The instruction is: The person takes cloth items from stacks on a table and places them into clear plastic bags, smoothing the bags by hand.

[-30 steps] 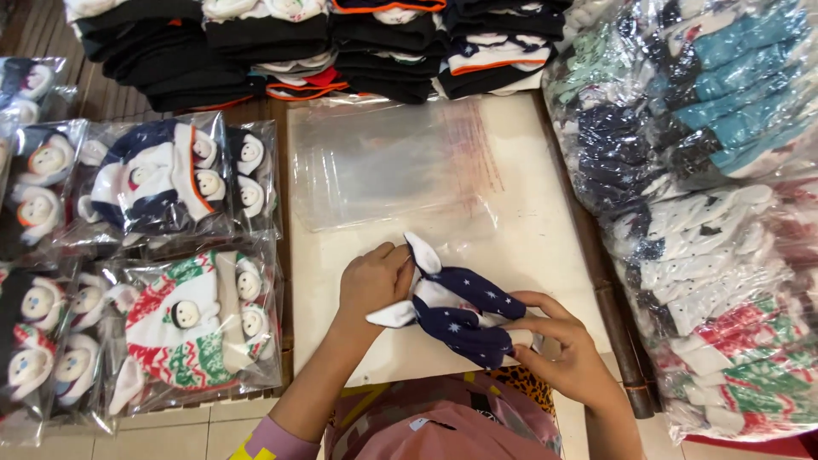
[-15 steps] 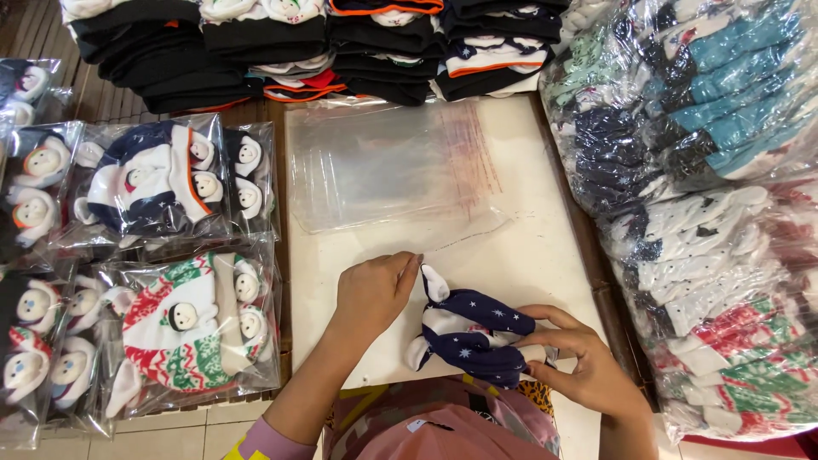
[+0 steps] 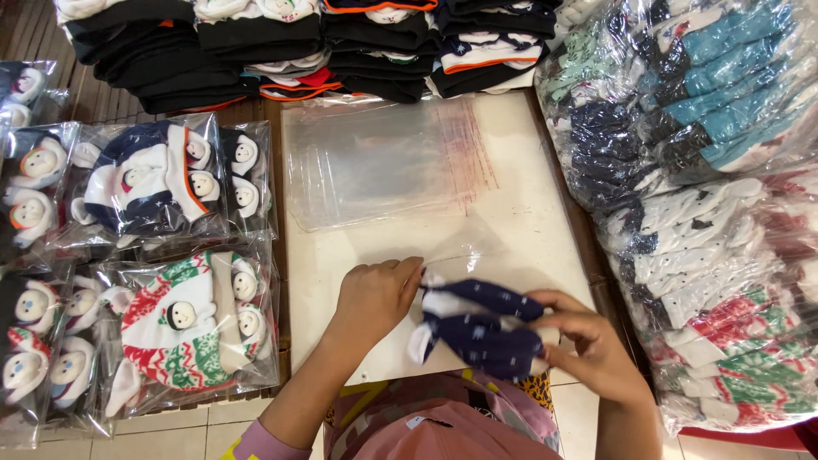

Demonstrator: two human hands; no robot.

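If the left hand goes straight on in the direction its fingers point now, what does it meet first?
The left hand points rightward, fingertips at the white toe end of the navy socks held by the right hand. It would likely meet those socks first; whether it already touches them is unclear.

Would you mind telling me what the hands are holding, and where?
Navy socks: right hand grips their right end, left hand pinches the white-tipped left end.

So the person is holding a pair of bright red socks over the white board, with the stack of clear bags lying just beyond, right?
Not quite: the socks are dark navy with small pale specks and white toes, not red, as the head view shows. The rest holds: both hands, left hand and right hand, hold them over the white board, clear bags beyond.
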